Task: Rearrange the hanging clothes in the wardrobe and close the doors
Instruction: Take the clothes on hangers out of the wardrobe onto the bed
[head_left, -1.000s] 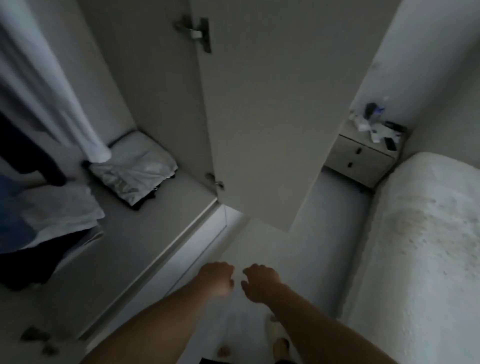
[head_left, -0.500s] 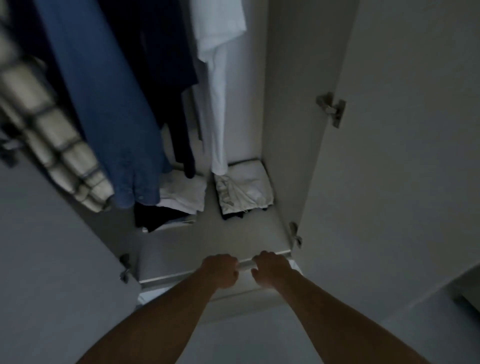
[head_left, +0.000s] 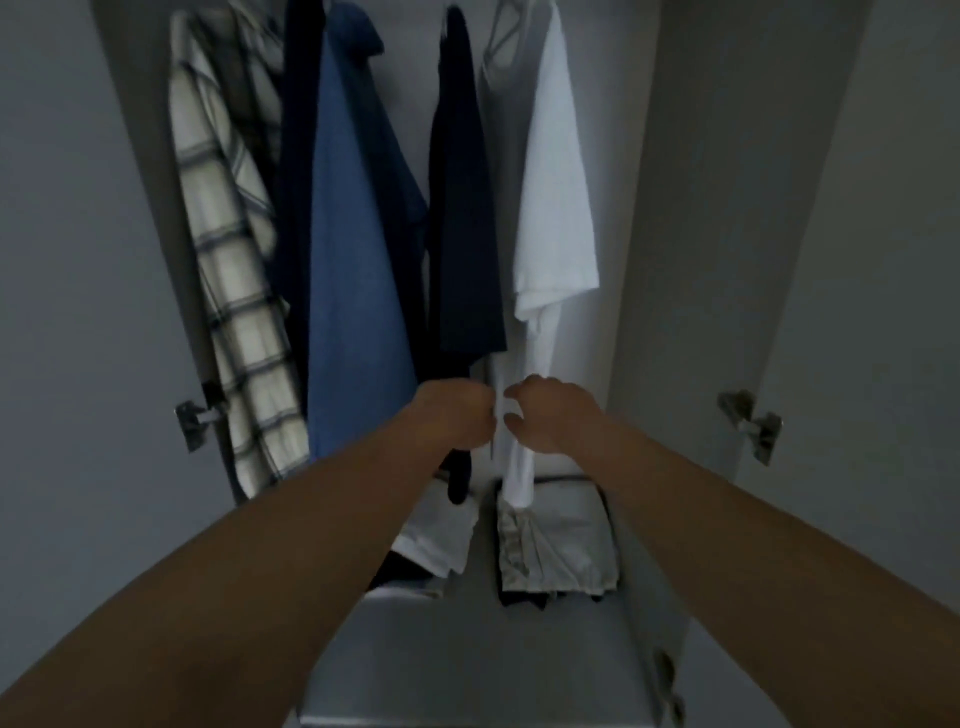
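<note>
The wardrobe stands open with several garments hanging in a row: a checked shirt (head_left: 228, 291) at the left, a blue shirt (head_left: 358, 270), a navy top (head_left: 465, 218) and a white T-shirt (head_left: 558, 197) at the right. My left hand (head_left: 454, 418) is raised in front of the navy top's lower edge, fingers curled. My right hand (head_left: 550, 415) is level with it, fingers bent beside the white T-shirt's lower part. Neither hand clearly grips cloth. The left door (head_left: 67, 312) and right door (head_left: 857, 260) both stand open.
Folded clothes (head_left: 558, 553) lie in piles on the wardrobe floor (head_left: 467, 660) beneath the hanging garments. Metal hinges (head_left: 750, 423) show on the right door and at the left door (head_left: 195, 418). An empty hanger (head_left: 501, 36) sits between the navy top and the white T-shirt.
My view has swung from the floor and bed up to the hanging clothes. Both hands have risen together from the wardrobe's bottom edge to the lower ends of the navy top and white T-shirt.
</note>
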